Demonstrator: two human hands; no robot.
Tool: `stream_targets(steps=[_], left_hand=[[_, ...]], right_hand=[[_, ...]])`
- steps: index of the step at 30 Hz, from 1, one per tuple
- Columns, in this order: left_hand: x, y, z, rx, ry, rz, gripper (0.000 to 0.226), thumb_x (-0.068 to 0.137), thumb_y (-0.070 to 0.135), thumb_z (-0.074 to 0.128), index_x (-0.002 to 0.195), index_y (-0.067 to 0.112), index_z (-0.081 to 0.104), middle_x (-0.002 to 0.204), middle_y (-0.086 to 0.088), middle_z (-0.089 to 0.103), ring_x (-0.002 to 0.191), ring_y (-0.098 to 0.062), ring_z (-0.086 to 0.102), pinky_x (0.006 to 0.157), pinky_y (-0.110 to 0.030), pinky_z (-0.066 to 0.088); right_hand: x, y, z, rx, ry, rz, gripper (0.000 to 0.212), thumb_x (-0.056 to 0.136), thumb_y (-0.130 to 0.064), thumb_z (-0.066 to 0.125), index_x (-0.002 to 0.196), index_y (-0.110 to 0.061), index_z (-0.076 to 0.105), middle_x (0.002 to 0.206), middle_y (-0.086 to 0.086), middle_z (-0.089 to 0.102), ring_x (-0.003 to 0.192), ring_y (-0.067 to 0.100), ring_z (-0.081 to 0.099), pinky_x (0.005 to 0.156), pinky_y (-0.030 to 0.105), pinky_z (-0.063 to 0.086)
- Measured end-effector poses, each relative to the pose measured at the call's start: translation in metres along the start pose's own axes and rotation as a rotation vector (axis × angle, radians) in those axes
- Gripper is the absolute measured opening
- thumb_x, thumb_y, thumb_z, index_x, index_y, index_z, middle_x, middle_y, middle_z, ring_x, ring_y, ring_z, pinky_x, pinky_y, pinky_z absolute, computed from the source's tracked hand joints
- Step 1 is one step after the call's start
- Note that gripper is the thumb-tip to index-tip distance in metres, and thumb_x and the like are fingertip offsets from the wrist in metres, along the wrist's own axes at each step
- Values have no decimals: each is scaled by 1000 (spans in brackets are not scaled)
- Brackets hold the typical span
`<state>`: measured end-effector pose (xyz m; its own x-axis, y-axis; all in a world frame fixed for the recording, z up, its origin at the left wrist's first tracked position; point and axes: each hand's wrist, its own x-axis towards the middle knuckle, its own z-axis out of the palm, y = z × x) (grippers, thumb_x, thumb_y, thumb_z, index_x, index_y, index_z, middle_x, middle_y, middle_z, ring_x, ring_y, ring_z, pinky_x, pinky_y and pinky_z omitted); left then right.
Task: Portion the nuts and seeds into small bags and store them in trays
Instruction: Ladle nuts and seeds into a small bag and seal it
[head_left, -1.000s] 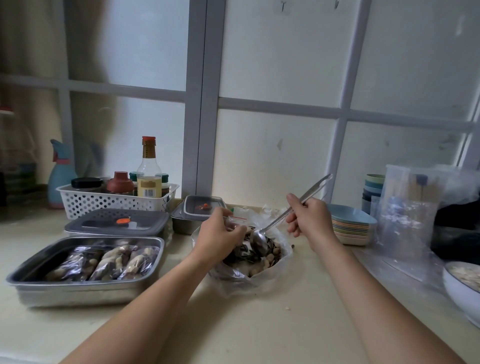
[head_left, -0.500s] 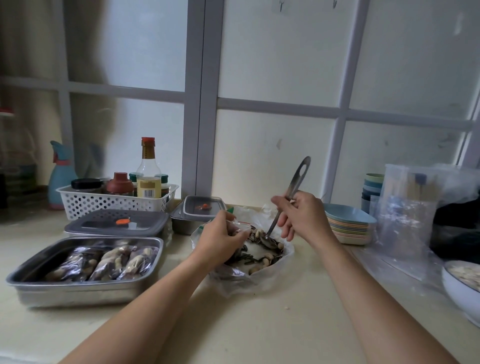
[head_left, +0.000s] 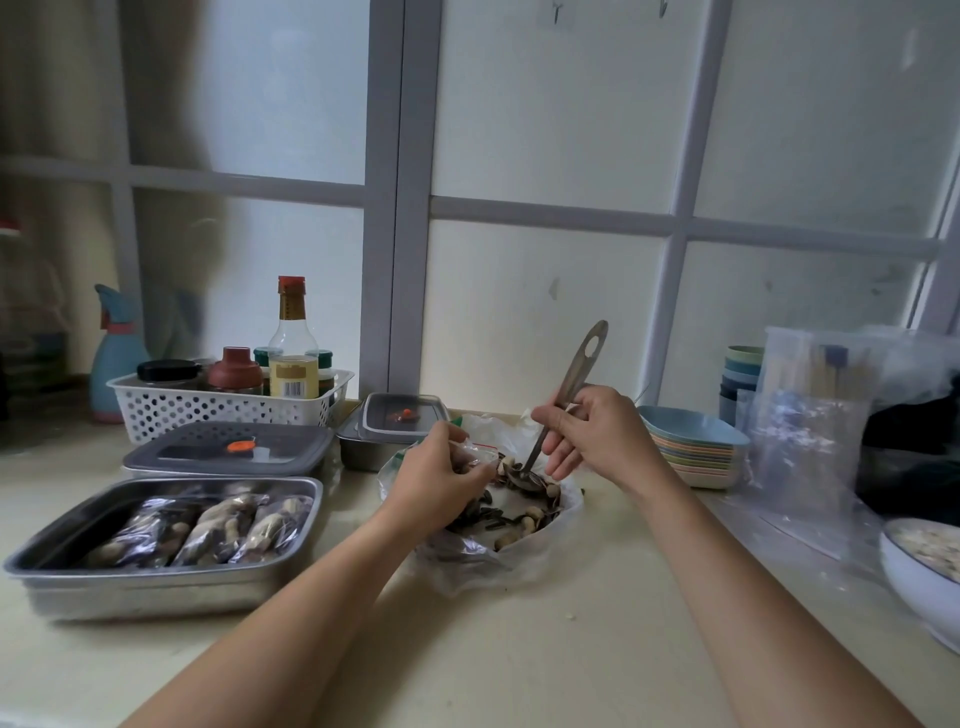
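The nuts and seeds are seen as pale tan shells mixed with black seeds, the same tan and dark brown being repeated in the bagged portions within the silver-grey steel tray, and a thin red line is carried by the clear small bag. A dark grey lid is marked by an orange tab, the white basket is patterned with round holes, and the bottle is capped in red and labelled in yellow. The stacked plates are banded in pastel blue, pink and green, and the spoon is finished in dull grey.
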<state>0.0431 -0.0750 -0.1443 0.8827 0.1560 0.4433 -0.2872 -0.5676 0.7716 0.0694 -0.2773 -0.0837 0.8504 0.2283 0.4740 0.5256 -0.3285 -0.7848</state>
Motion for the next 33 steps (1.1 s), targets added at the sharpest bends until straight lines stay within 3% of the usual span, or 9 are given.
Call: stream_targets(steps=[6, 10, 14, 18, 25, 28, 33], left_hand=[[0, 2, 0, -6, 3, 6, 50, 85, 39, 80, 122, 19, 54, 90, 7, 71, 88, -7, 65, 82, -29, 53], [0, 1, 0, 4, 5, 6, 49, 86, 37, 79, 124, 18, 54, 89, 8, 70, 87, -5, 65, 82, -29, 54], [0, 0, 0, -4, 16, -3, 49, 86, 36, 79, 125, 18, 55, 91, 8, 70, 89, -6, 66, 83, -29, 56], [0, 0, -1, -11, 12, -17, 50, 86, 35, 79, 126, 17, 54, 91, 10, 69, 90, -4, 65, 87, -32, 56], [2, -2, -1, -19, 22, -71, 46, 82, 39, 83, 116, 18, 59, 96, 10, 69, 90, -5, 65, 85, -32, 58], [2, -2, -1, -23, 17, -78, 45, 81, 41, 85, 112, 19, 60, 95, 8, 70, 91, -8, 66, 87, -35, 58], [1, -1, -2, -14, 17, -79, 46, 80, 41, 85, 112, 20, 58, 95, 9, 67, 90, -6, 64, 79, -26, 54]], right_hand=[[-3, -3, 4, -135, -132, -56, 11, 96, -15, 72, 93, -6, 71, 68, 14, 72, 55, 36, 73, 52, 39, 61], [-3, -1, 4, -133, -126, -32, 11, 99, -19, 68, 97, -8, 67, 73, 14, 74, 61, 33, 75, 60, 40, 63], [6, 13, 5, -68, 15, 135, 15, 102, -17, 59, 95, -5, 64, 75, 13, 76, 66, 32, 76, 73, 45, 65], [13, 25, 5, 63, 160, 300, 24, 103, -13, 48, 101, 6, 63, 78, 22, 72, 64, 34, 75, 61, 37, 63], [14, 28, 5, 45, 222, 210, 34, 109, -26, 41, 98, 0, 61, 72, 16, 71, 59, 30, 73, 54, 34, 58], [16, 22, 3, 54, 326, 189, 34, 108, -26, 40, 96, -2, 61, 61, 7, 68, 54, 28, 70, 53, 34, 54], [12, 6, -2, 30, 518, 138, 34, 106, -27, 40, 91, -5, 62, 64, 10, 67, 45, 19, 62, 50, 38, 57]])
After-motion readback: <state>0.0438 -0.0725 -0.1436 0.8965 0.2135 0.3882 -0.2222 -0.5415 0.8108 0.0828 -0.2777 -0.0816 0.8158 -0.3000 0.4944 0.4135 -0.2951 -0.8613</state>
